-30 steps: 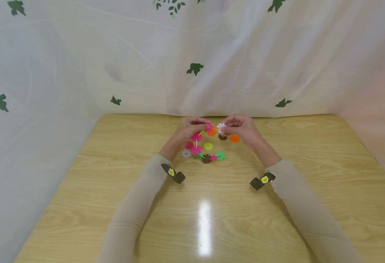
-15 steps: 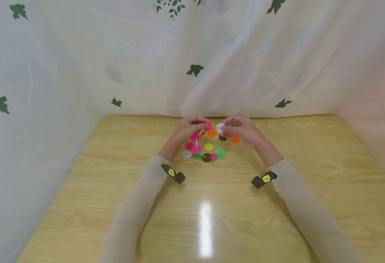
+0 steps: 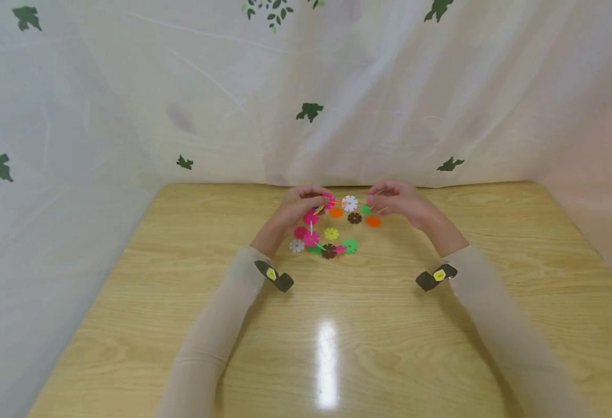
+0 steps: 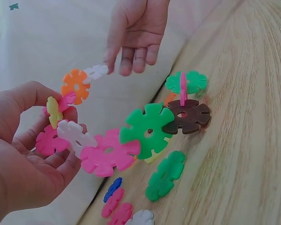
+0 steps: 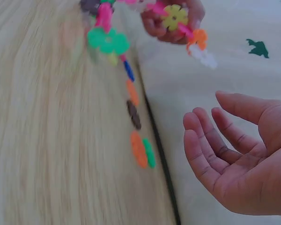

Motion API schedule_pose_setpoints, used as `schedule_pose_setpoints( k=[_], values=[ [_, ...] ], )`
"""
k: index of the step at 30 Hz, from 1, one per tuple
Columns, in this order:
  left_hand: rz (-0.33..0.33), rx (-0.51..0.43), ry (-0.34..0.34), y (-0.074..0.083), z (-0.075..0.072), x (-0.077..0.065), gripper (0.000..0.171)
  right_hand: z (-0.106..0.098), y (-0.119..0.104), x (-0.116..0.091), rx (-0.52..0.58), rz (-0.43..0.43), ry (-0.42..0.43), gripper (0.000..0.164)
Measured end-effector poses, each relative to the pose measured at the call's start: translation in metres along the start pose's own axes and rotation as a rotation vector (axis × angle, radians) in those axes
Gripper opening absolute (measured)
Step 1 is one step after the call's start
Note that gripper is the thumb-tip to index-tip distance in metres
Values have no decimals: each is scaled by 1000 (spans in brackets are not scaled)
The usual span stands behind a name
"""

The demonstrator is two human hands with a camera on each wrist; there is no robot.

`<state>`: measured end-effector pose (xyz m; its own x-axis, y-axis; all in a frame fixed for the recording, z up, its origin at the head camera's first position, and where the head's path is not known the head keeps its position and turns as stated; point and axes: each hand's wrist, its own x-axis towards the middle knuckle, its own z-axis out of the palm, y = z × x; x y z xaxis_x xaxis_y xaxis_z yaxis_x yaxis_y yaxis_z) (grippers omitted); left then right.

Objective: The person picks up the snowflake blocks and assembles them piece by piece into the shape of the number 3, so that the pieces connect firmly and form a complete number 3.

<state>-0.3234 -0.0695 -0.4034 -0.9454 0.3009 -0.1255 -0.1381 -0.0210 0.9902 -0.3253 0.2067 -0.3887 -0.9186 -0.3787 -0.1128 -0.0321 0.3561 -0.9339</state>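
Observation:
A curved chain of slotted, flower-shaped plastic discs hangs from my left hand [image 3: 302, 204], whose thumb and fingers pinch it near a pink disc [image 3: 329, 201]. Beyond that grip, an orange disc [image 4: 76, 86] leads to a white disc [image 3: 349, 203] at the chain's far end. The other end runs through a pink disc [image 4: 110, 152], a green disc [image 4: 150, 130] and a brown disc [image 4: 189, 117] to a second green disc [image 4: 197, 82]. Just right of the white disc, my right hand [image 3: 397, 202] has its fingers loosely bent, with nothing in them in the right wrist view [image 5: 243, 159].
Loose discs lie on the wooden table [image 3: 369, 337] under and around the chain, among them an orange disc [image 3: 373, 221], a brown disc [image 3: 355, 218], a yellow disc [image 3: 331, 233] and a pale grey disc [image 3: 297, 245]. A white curtain [image 3: 233, 116] hangs along the table's back edge.
My right hand has let go of the white disc and moved to the right, exposing a loose green disc. The left hand still holds the chain in nearly the same place.

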Motion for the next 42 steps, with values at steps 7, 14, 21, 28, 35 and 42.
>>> schedule_pose_setpoints(
  k=[7,14,21,28,35,42],
  values=[
    [16,3,-13,-1,-1,1,13,-12,11,2,-193,59,-68,36],
    [30,24,-17,-1,-1,2,16,-8,14,7,-287,113,-101,36],
    [32,13,-22,-3,0,2,16,-1,15,11,-371,148,-82,35],
    [47,20,-34,-3,0,1,17,4,16,13,-326,136,-41,30],
    [36,18,-27,-4,-2,1,16,8,11,8,-201,-30,35,24],
    [33,26,-10,-5,-3,3,16,12,4,4,-47,-152,112,25]
  ],
)
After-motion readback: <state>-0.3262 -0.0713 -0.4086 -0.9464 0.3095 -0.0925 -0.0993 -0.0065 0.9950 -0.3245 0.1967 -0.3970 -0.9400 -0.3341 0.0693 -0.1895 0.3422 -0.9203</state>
